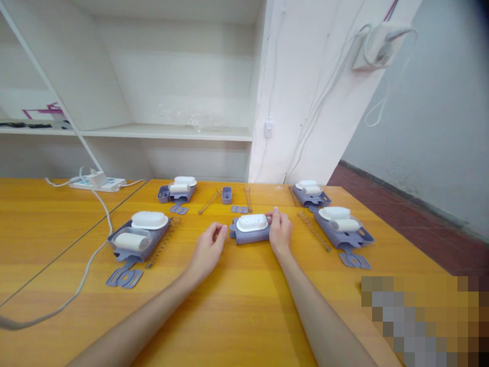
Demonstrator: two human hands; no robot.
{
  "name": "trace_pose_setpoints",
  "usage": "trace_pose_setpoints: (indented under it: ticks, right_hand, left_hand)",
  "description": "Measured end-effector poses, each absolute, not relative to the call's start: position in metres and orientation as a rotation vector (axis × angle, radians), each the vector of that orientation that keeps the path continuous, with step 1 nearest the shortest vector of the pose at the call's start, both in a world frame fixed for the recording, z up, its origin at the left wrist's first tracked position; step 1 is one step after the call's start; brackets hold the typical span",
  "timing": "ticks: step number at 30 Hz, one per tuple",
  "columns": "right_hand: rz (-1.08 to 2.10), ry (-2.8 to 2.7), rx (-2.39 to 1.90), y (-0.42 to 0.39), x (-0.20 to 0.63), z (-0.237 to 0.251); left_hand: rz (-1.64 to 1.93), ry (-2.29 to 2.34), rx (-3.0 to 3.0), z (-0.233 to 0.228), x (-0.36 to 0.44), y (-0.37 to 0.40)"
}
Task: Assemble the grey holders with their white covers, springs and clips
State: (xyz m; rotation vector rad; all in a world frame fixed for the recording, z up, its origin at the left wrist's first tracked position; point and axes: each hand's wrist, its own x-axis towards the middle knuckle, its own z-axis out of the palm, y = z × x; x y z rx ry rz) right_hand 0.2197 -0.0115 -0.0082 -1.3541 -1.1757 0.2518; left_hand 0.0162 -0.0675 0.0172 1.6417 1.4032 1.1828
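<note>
Head view, middle: a small purple plastic tray with a white bumpy lid [250,229] is lying flat on the yellow wooden table [237,306], right between the two hands.
Right hand: the right hand [280,232] is touching the tray's right end, with fingers curling over its edge and pinching it, likely so it is not sliding.
Left hand: the left hand [208,250] is resting on the table just beside the tray's left end, fingers loosely curled and holding nothing, not quite touching it.
Left side: a bigger purple tray with white roller and white lid [138,235] is sitting near a thin metal spring [160,247] and a flat purple clip piece [125,278].
Right side: another purple tray set [343,228] is lying well apart from the hands.
Far side: two more purple tray sets [178,189] are waiting in a row, laid out like stations.
Back left: a white power strip [98,182] is trailing a white cable [91,255] across the table.
</note>
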Motion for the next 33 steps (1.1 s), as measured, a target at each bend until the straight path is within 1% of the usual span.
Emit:
trace_pose_setpoints:
  ticks: [5, 11, 18, 33]
  right_hand:
    - [0.265, -1.162, -1.349, -0.011, 0.22, -0.009]
    - [0.263, -1.177, -1.36, -0.011, 0.219, -0.009]
    - [0.25, -1.19, -1.386, -0.011, 0.219, -0.009]
    - [0.242, -1.195, -1.364, -0.012, 0.218, -0.007]
  left_hand:
    - [1.217, 1.542, 1.993, 0.013, 0.032, -0.015]
    - [1.101, 1.362, 2.357, 0.008, 0.029, -0.006]
    - [0.903, 1.229, 2.51, 0.011, 0.028, -0.008]
    - [0.963, 1.262, 2.531, 0.011, 0.029, -0.014]
